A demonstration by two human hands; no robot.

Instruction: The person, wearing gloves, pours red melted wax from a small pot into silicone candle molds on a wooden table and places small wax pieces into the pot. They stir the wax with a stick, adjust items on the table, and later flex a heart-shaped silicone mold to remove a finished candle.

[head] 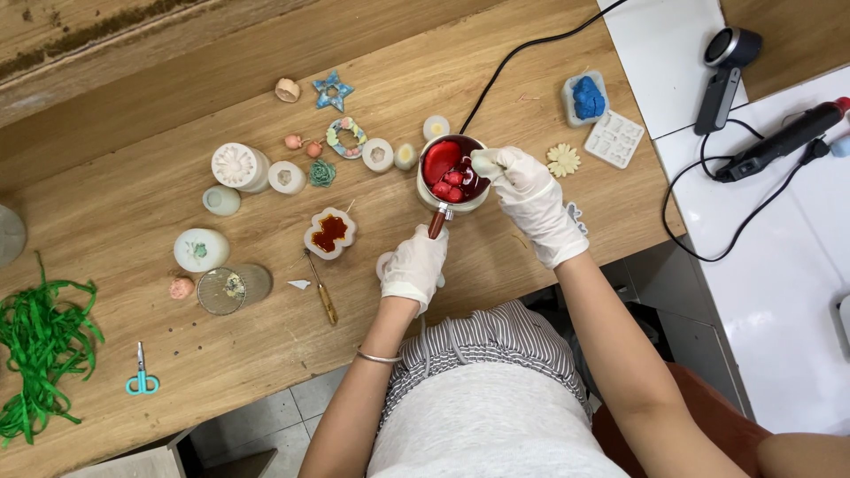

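A small white melting pot (428, 193) holding red liquid wax and red lumps stands on the wooden table (133, 221). My left hand (414, 268), in a white glove, grips the pot's brown handle (436, 223). My right hand (529, 199), also gloved, is at the pot's right rim with its fingers pinched over the red wax. What those fingers hold I cannot tell. A black cord (513, 57) runs from the pot to the table's far edge.
Left of the pot lie a mould with red wax (330, 234), several white silicone moulds (240, 166), small wax flowers, a brown-handled tool (322, 290), a round mesh lid (221, 290), teal scissors (142, 379) and green raffia (40, 354). A black glue gun (779, 142) rests on the white counter.
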